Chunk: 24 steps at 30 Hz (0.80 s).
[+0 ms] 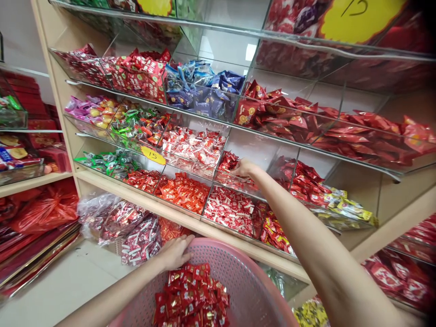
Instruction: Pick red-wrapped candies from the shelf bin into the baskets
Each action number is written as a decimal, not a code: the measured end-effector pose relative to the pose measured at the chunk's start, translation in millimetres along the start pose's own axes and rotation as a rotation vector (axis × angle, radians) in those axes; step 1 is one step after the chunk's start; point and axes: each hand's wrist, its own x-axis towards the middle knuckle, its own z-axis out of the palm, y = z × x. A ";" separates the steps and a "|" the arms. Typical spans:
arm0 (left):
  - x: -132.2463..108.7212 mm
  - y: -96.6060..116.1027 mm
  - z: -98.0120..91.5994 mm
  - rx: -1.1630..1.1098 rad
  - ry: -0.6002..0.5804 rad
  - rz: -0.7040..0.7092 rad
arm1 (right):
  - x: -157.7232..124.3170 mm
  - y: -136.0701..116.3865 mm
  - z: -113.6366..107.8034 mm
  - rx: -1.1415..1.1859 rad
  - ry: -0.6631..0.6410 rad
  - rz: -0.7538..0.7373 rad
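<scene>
A large pink perforated plastic basket (235, 254) is in front of me, with a heap of red-wrapped candies (194, 295) inside. My left hand (175, 252) grips its far left rim, thumb on the inner side. Further up, my right hand (243, 169) reaches over the clear front of a shelf bin and into it. Its fingers curl down onto small dark red-wrapped candies (229, 160); the fingertips are partly hidden. Just below that bin, a compartment holds small red-and-white wrapped candies (230, 211).
Tiered clear bins of wrapped sweets fill the wooden shelf (177, 217), with glass edges around my right arm. Orange-red packets (185, 193) lie left of the red-and-white candies. Plastic bags of sweets (141, 238) rest under the shelf. A yellow price tag (153, 155) hangs nearby.
</scene>
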 end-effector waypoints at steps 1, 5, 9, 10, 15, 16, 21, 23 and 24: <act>0.2 -0.1 -0.1 0.001 -0.001 0.001 | -0.1 -0.2 -0.3 -0.008 -0.011 0.007; 0.6 0.3 -0.9 0.006 -0.003 0.010 | -4.1 1.9 -3.9 -0.043 -0.073 0.034; 0.4 0.9 -1.2 0.012 0.002 0.017 | -8.2 2.4 -6.0 -0.112 -0.054 0.026; 0.4 0.9 -1.1 0.013 0.004 0.016 | -8.7 1.4 -6.0 -0.120 -0.047 0.029; 0.8 0.0 0.0 0.007 0.000 -0.005 | -8.9 -8.0 -4.4 -0.272 -0.107 0.046; 0.9 -0.3 0.3 0.004 -0.002 -0.009 | -8.8 -9.9 -4.0 -0.325 -0.115 0.027; 1.0 -1.6 1.8 -0.007 -0.015 -0.026 | -5.8 -11.5 -1.8 -0.412 -0.108 -0.045; 1.1 -1.6 2.2 -0.009 -0.020 -0.032 | -3.9 -8.6 -1.7 -0.343 -0.125 -0.043; 1.2 -1.4 2.4 -0.009 -0.022 -0.034 | -3.2 -6.8 -2.0 -0.266 -0.142 -0.035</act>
